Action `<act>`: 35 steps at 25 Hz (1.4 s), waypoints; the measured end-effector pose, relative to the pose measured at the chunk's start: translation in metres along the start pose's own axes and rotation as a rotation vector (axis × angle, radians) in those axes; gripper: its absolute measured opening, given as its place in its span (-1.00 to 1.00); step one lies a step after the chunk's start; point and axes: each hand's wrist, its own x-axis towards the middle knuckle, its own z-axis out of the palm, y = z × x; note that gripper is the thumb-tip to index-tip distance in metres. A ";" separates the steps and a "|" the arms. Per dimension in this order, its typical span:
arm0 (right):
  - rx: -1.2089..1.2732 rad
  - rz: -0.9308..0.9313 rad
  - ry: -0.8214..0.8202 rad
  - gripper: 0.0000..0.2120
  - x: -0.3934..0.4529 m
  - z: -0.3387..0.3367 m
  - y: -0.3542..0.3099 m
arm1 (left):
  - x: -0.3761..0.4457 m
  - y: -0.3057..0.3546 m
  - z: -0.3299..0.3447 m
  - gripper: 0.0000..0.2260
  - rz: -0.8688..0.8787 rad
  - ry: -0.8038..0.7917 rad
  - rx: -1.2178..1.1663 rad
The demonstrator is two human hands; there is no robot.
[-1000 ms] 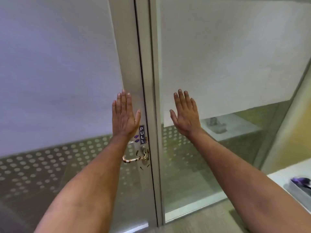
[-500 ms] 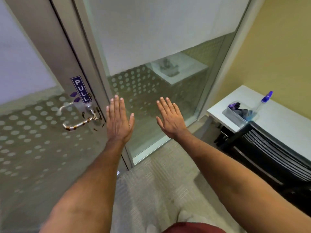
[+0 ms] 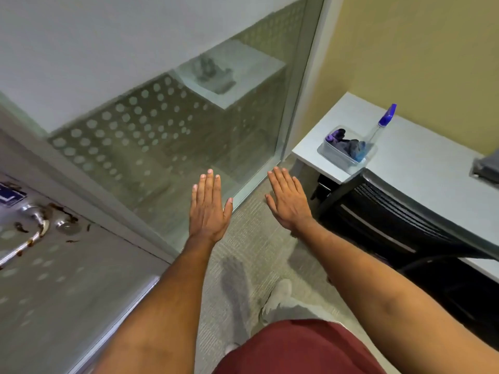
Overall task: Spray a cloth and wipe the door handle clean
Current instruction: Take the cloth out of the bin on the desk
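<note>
My left hand (image 3: 208, 209) and right hand (image 3: 287, 202) are stretched out flat in front of me, fingers straight, holding nothing. The door handle (image 3: 25, 240), smeared with brown dirt, sits far to my left. The spray bottle (image 3: 379, 130) and cloth (image 3: 348, 145) wait untouched in a clear tub (image 3: 330, 155) on the white table (image 3: 421, 157) to my right. Nothing is sprayed or wiped yet; the whole job remains

The metal door handle (image 3: 25, 240) sits at the far left, a lever smeared with brown grime. Over on the right, a dark cloth (image 3: 348, 145) lies bunched in a clear tub, and the clear spray bottle (image 3: 376, 130) with its blue nozzle leans in that tub beside it.
</note>
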 end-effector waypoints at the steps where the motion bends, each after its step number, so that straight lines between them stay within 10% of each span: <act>1: 0.006 0.024 -0.004 -0.36 0.008 0.000 0.016 | 0.015 0.010 0.007 -0.36 0.014 -0.015 -0.008; 22: 0.834 1.026 0.258 -0.46 0.195 0.013 0.264 | 0.309 0.243 0.144 -0.40 0.381 -0.350 -0.007; 35: 0.696 0.996 -0.015 -0.65 0.277 0.061 0.314 | 0.457 0.298 0.233 -0.67 0.067 -0.913 -0.446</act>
